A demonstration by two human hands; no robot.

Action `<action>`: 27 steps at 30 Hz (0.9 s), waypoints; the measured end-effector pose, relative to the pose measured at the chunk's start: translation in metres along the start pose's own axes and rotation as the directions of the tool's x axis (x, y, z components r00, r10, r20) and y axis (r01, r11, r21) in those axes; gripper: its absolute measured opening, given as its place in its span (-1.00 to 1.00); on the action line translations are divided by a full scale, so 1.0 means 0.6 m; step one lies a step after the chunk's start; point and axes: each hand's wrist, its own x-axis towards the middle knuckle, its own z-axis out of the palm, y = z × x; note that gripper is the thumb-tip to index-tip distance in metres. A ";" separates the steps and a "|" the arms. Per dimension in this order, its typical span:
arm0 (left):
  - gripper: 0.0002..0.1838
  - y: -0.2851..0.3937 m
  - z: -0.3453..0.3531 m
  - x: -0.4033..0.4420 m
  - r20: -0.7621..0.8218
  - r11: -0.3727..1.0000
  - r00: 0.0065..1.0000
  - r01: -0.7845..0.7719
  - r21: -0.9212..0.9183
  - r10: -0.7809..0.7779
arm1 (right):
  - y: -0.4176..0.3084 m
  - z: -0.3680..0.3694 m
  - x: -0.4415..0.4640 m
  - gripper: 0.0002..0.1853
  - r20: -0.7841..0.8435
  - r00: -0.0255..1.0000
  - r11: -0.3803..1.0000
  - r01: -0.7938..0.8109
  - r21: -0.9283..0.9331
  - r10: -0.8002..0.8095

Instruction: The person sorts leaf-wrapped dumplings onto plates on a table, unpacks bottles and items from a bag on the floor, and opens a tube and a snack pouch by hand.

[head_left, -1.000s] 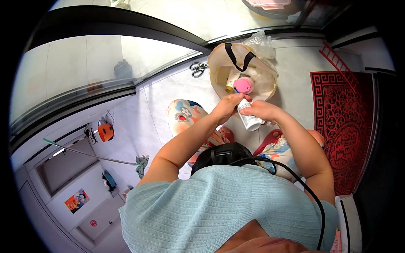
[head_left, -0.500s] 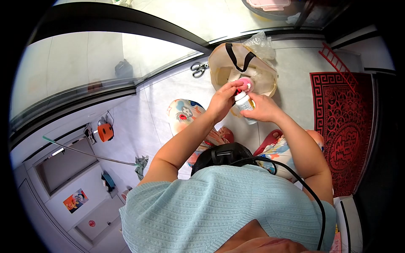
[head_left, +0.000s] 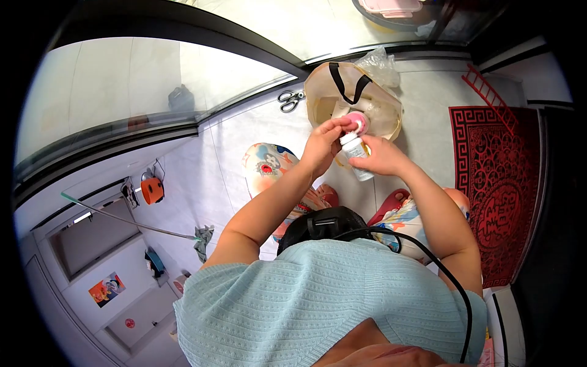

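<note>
My right hand (head_left: 383, 156) is closed around a small white bottle (head_left: 356, 160) with a pale label, which tilts slightly. Just above the bottle's top, the fingers of my left hand (head_left: 327, 139) are pressed together; whatever they pinch is hidden. A round pink and white item (head_left: 358, 122) shows right behind my left fingertips, and I cannot make out its kind. Both hands are over the near side of a beige bag (head_left: 386, 101) with black handles, standing open on the floor. Some pale things and clear plastic are inside it.
Black-handled scissors (head_left: 290, 101) lie left of the bag, and a crumpled clear plastic bag (head_left: 378, 64) lies behind it. A red patterned mat (head_left: 495, 183) is on the right, with a small red ladder (head_left: 489, 98) across its far edge. A glass door frame (head_left: 257, 49) borders the left.
Red that showed between my left fingers and the bottle top is no longer visible. Both hands stay in nearly the same place, and the bottle remains in my right hand.
</note>
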 end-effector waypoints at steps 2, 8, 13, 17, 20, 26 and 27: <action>-0.75 -0.019 -0.012 0.010 -0.015 0.993 0.993 0.115 0.018 -0.114 | 0.004 0.002 0.003 -0.42 0.135 0.989 0.985 -0.076 0.153 0.055; -0.74 -0.031 -0.021 0.012 0.004 0.955 0.955 0.296 0.013 -0.296 | 0.011 0.004 -0.003 -0.42 0.296 0.947 0.969 -0.180 0.169 0.125; -0.71 -0.026 -0.029 0.009 0.007 0.970 0.971 0.238 0.039 -0.239 | 0.010 0.005 -0.005 -0.40 0.217 0.972 0.996 -0.091 -0.023 0.094; -0.73 -0.022 -0.019 0.006 -0.081 0.967 0.992 0.109 0.228 -0.092 | 0.023 0.012 -0.002 -0.36 0.168 0.985 0.992 -0.026 -0.121 0.046; -0.76 -0.017 -0.011 0.002 -0.083 0.950 0.996 -0.014 0.313 0.042 | 0.021 0.009 -0.003 -0.32 0.141 0.989 0.989 -0.017 -0.150 0.039; -0.82 0.012 0.019 -0.013 -0.094 0.935 0.960 -0.229 0.271 0.263 | 0.017 0.001 -0.005 -0.27 -0.022 0.999 0.998 0.047 -0.039 -0.048; -0.83 0.019 0.022 -0.015 -0.099 0.924 0.941 -0.293 0.248 0.325 | 0.020 0.000 -0.005 -0.27 -0.023 0.999 0.998 0.049 -0.039 -0.050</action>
